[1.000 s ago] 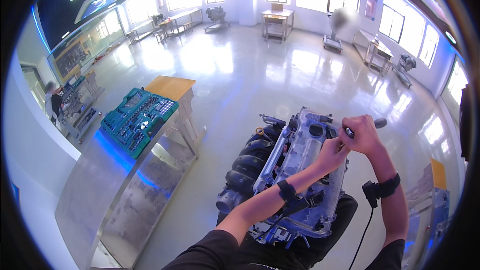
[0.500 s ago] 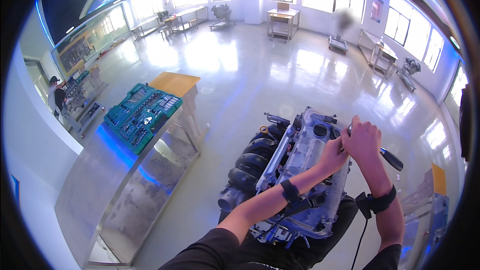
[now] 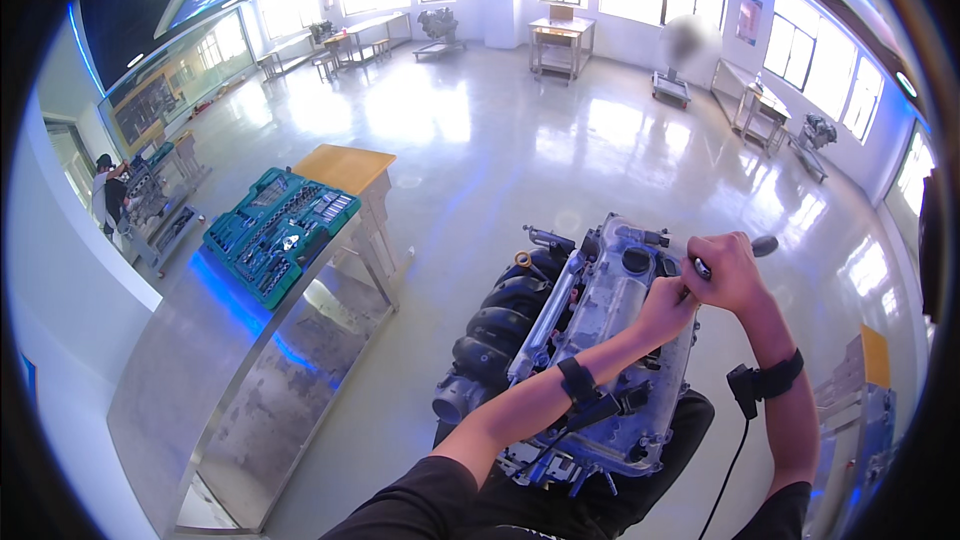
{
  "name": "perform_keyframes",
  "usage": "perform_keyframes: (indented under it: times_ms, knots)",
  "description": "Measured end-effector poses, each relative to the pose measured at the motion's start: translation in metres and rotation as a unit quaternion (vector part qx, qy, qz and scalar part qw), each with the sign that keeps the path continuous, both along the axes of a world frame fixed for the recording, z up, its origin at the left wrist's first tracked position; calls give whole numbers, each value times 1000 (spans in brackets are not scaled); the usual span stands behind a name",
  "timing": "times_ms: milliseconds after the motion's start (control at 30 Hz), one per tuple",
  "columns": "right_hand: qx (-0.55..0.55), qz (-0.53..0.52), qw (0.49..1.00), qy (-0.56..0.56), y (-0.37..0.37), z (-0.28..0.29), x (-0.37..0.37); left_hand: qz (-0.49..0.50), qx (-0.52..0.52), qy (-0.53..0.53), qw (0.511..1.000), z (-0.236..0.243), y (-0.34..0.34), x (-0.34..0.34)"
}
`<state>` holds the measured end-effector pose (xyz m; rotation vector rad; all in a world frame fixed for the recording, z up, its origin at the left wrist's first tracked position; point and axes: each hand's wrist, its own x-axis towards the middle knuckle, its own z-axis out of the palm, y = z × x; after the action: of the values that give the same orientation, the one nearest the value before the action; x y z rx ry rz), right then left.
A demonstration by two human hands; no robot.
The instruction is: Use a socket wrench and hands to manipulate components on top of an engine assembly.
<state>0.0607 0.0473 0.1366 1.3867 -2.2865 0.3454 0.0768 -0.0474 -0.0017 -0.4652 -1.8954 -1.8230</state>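
An engine (image 3: 600,340) with a grey valve cover and a black ribbed intake manifold (image 3: 496,312) on its left stands in front of me. My right hand (image 3: 722,268) is closed round a ratchet wrench (image 3: 765,245) above the engine's far right edge. Its dark handle end sticks out beyond the knuckles, and a bit of shiny metal shows by the fingers. My left hand (image 3: 668,310) is closed just below and left of the right one, against it, over the valve cover. What its fingers grip is hidden. A black oil filler cap (image 3: 636,260) lies left of my hands.
On the left, a metal workbench (image 3: 185,365) with a wooden block top (image 3: 345,168) carries an open green socket set case (image 3: 282,230). A person (image 3: 108,195) works at another engine far left. Another bench (image 3: 865,410) stands at right. A black cable (image 3: 728,480) hangs from my right wrist strap.
The wrench handle has swung from pointing down right to pointing right and slightly up. My right hand has turned with it, its forearm shifting right. My left hand has stayed nearly in place.
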Motion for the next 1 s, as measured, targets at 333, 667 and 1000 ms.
perform_keyframes:
  times_ms: [333, 667, 1000]
  knots:
    - [29, -296, 952, 77, -18, -4, 27, 7, 50, 2, 999, 7, 4, 5]
    - [78, -330, 940, 28, -25, -1, 31, 19, 73, 30, 997, 3, 0, 3]
    - [7, 50, 998, 45, -8, 0, -5, -17, 112, 17, 993, -5, 3, -3]
